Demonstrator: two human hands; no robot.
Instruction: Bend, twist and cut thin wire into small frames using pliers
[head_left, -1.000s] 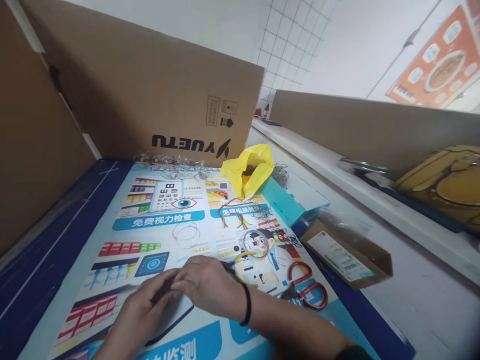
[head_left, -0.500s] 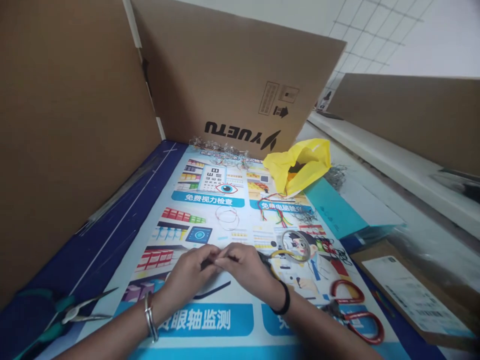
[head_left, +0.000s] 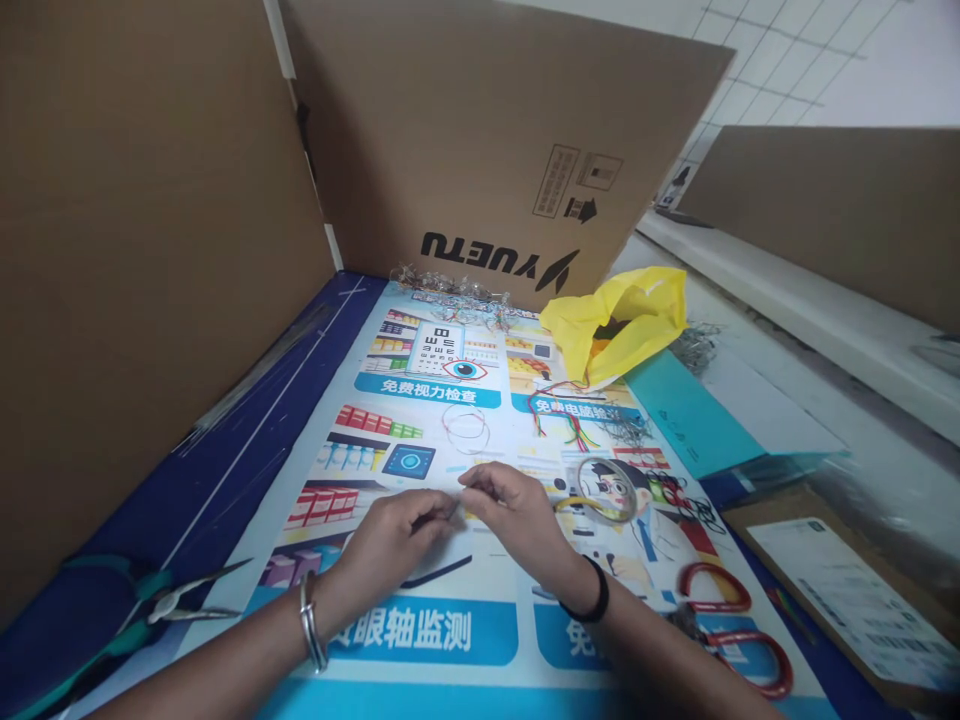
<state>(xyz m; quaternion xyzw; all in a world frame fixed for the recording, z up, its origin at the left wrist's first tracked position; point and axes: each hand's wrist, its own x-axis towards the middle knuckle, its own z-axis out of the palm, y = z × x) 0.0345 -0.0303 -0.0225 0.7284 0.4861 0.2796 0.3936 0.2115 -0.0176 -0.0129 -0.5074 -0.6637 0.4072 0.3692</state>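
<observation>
Over the middle of a printed poster (head_left: 420, 670), my left hand (head_left: 411, 530) is closed in a pinch, its fingertips pointing right. My right hand (head_left: 514, 510) faces it with thumb and fingers bent together, a small gap away. Whatever sits between the fingertips is too small to make out. Just beyond the hands lies a thin wire loop (head_left: 466, 430). Right of my right hand rests a ring-shaped coil (head_left: 630, 500) with a yellow part. Red-handled pliers or cutters (head_left: 716, 610) lie beside my right forearm, and green-handled long-nose pliers (head_left: 169, 605) lie left of my left forearm.
Cardboard panels (head_left: 480, 130) stand at the left and back. A yellow bag (head_left: 615, 325) sits at the back right by coloured cords (head_left: 574, 425). Tangled wire bits (head_left: 450, 290) line the back. A teal folder (head_left: 697, 420) and a labelled parcel (head_left: 847, 590) lie right.
My hands have drawn slightly apart; their fingertips were touching before. The right hand has risen a little to the right. The whole view has shifted slightly.
</observation>
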